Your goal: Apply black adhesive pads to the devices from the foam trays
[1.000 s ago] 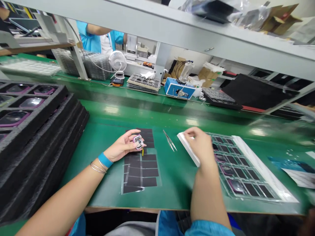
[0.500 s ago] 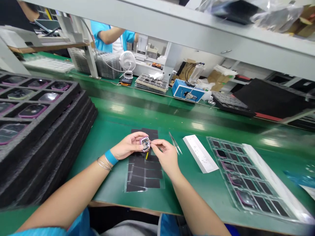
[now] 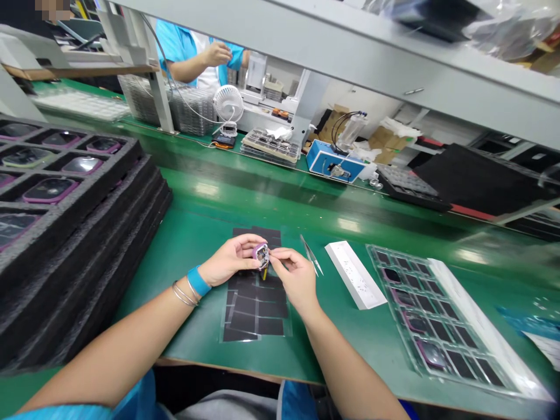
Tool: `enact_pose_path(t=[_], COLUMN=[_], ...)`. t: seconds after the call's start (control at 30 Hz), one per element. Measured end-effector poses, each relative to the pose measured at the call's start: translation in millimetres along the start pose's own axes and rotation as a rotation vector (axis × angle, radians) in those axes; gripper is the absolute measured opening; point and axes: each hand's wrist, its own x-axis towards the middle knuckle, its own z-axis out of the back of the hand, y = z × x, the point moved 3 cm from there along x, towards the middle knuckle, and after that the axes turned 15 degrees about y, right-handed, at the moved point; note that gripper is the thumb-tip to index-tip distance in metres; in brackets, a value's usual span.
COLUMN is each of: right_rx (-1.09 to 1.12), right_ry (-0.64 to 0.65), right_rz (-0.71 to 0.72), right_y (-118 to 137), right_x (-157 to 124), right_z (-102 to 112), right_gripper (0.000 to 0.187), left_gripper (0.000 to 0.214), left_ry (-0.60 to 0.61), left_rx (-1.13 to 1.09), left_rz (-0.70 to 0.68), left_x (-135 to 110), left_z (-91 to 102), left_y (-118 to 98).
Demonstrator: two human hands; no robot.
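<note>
My left hand (image 3: 231,255) grips a small purple smartwatch case (image 3: 261,255) between thumb and fingers, tilted so its open inside with small parts shows. A yellow strip (image 3: 265,273) hangs from its lower edge. My right hand (image 3: 296,272) is closed in a pinch against the right edge of the case; whatever lies between those fingertips is too small to make out. Beneath both hands are black rectangular sheets (image 3: 256,309) on clear film. Metal tweezers (image 3: 311,255) lie just right of my right hand, and beyond them a white strip-shaped block (image 3: 355,274) carries tiny dark pieces.
Stacked black foam trays (image 3: 100,233) with purple-rimmed watches rise at the left. On the right lies a clear plastic tray (image 3: 415,350) of dark rectangles and several watches. A white fan (image 3: 228,104) and a blue box (image 3: 335,161) stand behind; a co-worker's arm (image 3: 192,65) shows beyond.
The smartwatch case has shifted slightly right and turned a little, showing more of its purple side. My right hand stays at its edge. The co-worker's hand has come into view.
</note>
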Motion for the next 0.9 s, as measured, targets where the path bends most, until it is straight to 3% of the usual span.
enact_pose_path(t=[0.13, 0.37, 0.5, 0.63, 0.7, 0.77, 0.83, 0.9], right_rx=[-0.141, -0.679, -0.693, -0.829, -0.791, -0.650, -0.360, 0.056], right_ry=[-0.019, 0.003, 0.016, 0.361, 0.444, 0.374, 0.261, 0.251], right_rz=[0.057, 0.290, 0.074, -0.146, -0.150, -0.124, -0.129, -0.213], right_y=[3.4, 14.1, 2.9, -23.2, -31.9, -33.3, -29.7, -25.4], right_x=[-1.4, -4.0, 1.6, 8.1, 11.8, 15.9, 17.1, 13.9], right_z=[-2.2, -9.1, 1.7, -3.1, -7.9, -9.0, -7.5, -8.9], right_gripper=[0.005, 0.014, 0.019, 0.026, 0.037, 0.037, 0.030, 0.027], left_gripper=[0.046, 0.045, 0.041, 0.038, 0.037, 0.037, 0.037, 0.037], left_ry=[-0.003, -0.070, -0.126, -0.113, -0.094, -0.076, -0.063, -0.054], left_rx=[0.064, 0.049, -0.076, -0.195, -0.240, -0.263, -0.265, -0.248], left_rz=[-0.015, -0.019, -0.001, 0.021, 0.048, 0.068, 0.075, 0.074], left_x=[0.2, 0.7, -0.1, -1.4, -1.6, -1.3, -0.7, -0.4], left_z=[0.5, -2.6, 1.0, 7.0, 8.9, 10.1, 11.1, 11.9], left_y=[0.9, 3.2, -3.0, -8.1, -6.9, -4.4, -2.4, -1.8])
